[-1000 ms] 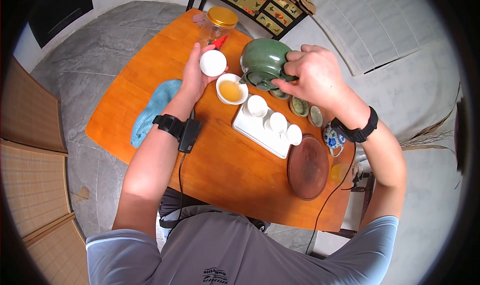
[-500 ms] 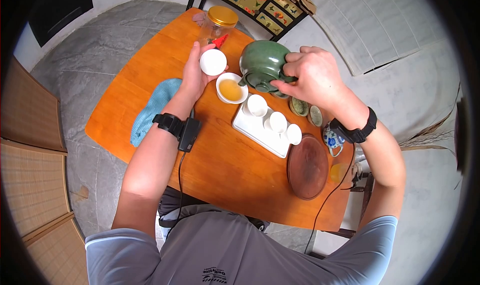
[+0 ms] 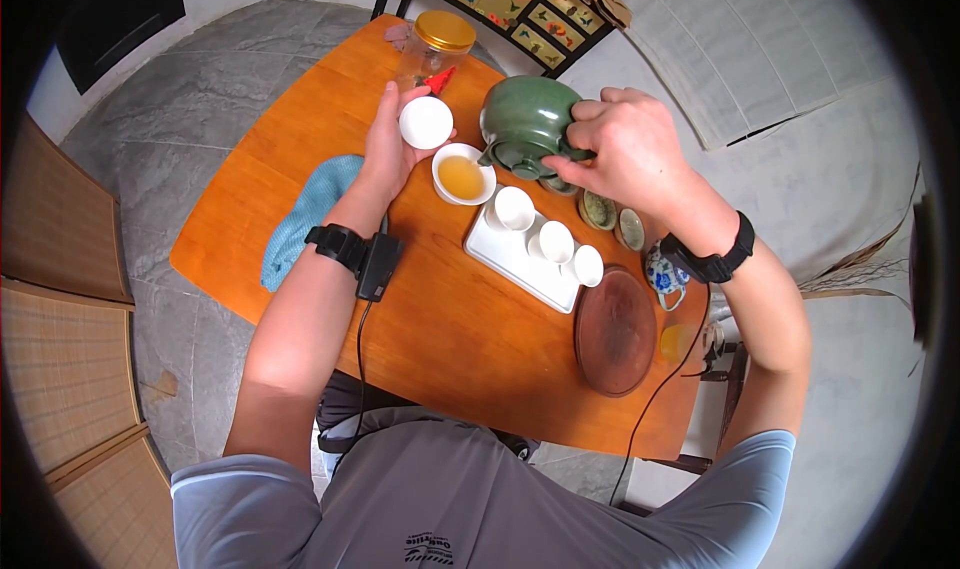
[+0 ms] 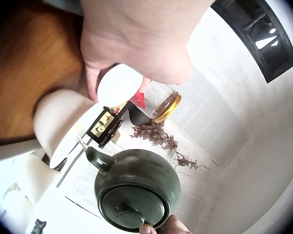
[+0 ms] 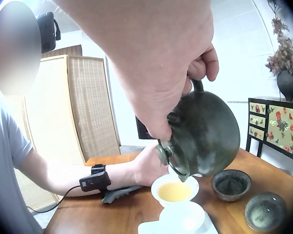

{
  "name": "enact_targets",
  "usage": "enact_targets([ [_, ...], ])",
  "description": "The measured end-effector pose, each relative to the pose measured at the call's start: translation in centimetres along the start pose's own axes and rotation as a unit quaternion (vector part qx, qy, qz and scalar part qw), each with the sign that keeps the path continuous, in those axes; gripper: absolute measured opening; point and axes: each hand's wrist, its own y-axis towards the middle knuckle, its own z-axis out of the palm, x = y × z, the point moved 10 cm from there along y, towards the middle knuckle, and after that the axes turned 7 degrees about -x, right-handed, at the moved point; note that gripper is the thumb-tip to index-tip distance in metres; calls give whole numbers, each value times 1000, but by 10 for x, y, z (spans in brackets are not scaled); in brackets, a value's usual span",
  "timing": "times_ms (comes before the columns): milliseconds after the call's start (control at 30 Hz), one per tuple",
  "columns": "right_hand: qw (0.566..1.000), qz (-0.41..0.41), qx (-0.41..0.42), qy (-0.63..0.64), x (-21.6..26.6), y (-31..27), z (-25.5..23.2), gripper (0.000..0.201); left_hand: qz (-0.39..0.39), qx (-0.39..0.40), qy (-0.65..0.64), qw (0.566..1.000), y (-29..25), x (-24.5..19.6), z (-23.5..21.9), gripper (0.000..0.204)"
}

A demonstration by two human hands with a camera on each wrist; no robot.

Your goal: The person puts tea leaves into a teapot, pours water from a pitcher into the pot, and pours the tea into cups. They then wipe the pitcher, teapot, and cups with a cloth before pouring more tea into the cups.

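Note:
My right hand [image 3: 632, 154] grips the handle of a green teapot [image 3: 530, 119] and holds it tilted, spout down, over a white bowl [image 3: 463, 195]. Yellow tea [image 5: 174, 192] stands in the bowl, and a thin pale streak shows at the spout [image 4: 95, 158] in the left wrist view. My left hand [image 3: 388, 149] holds a round white piece [image 3: 426, 123], like a lid, just beyond the bowl. Its thumb is raised along one side, and fingers show at the other edge. The piece's underside is hidden.
Beside the bowl, white cups [image 3: 551, 243] stand on a white tray [image 3: 500, 264]. Small dark green cups [image 5: 231, 185], a brown round board [image 3: 615, 334] and a blue-and-white pot [image 3: 668, 277] lie rightward. A gold-lidded jar [image 3: 445, 33] stands behind my left hand, a blue cloth [image 3: 312, 224] left.
Both hands stay almost in place. The teapot's tilt shifts only slightly, with its spout kept at the bowl.

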Motion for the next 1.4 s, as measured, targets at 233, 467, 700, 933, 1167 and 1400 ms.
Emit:
enact_targets([
  [233,999,-14,-26,13,1,1,-4,40,-2,-2,3,1000,-2,-1,1,70],
  [467,1000,1,20,-9,1,3,-2,34,3,0,1,1000,-1,-1,0,70],
  [700,1000,-2,15,-10,1,3,-3,36,1,-3,-1,1000,-1,-1,0,70],
  [933,1000,-5,14,-7,1,2,-3,36,-1,1,-1,1000,-1,-1,1,70],
  [1167,1000,-9,10,-16,1,2,-5,36,1,0,2,1000,0,-1,0,70],
  [1400,1000,-7,14,-21,2,1,-8,36,-5,2,4,1000,0,1,0,70],
])
